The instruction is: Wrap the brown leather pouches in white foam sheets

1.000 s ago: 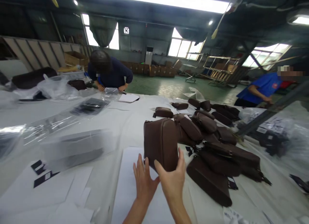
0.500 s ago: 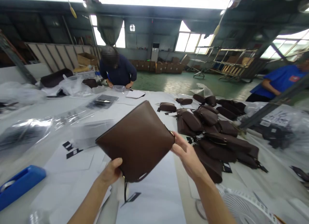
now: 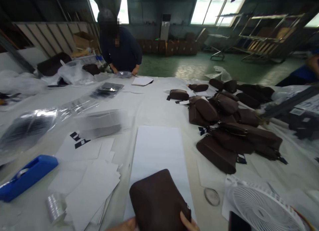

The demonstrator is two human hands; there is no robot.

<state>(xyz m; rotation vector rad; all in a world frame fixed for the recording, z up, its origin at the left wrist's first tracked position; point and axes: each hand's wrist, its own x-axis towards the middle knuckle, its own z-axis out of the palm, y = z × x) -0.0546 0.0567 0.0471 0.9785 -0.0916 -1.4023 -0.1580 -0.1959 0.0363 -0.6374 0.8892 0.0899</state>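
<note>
You've lowered the brown bag (image 3: 159, 201) between your hands. A blue tape dispenser (image 3: 32, 177) lies left of your left hand (image 3: 126, 225), which holds the bag's left edge; your right hand (image 3: 188, 222) grips its right; piled bags (image 3: 216, 154) lie beyond, rightward.

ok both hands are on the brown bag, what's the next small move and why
Probably turn the brown bag square with the white paper: it slants across the paper's near end, and the left hand and right hand are at opposite sides of it, so a small twist looks easy.
</note>
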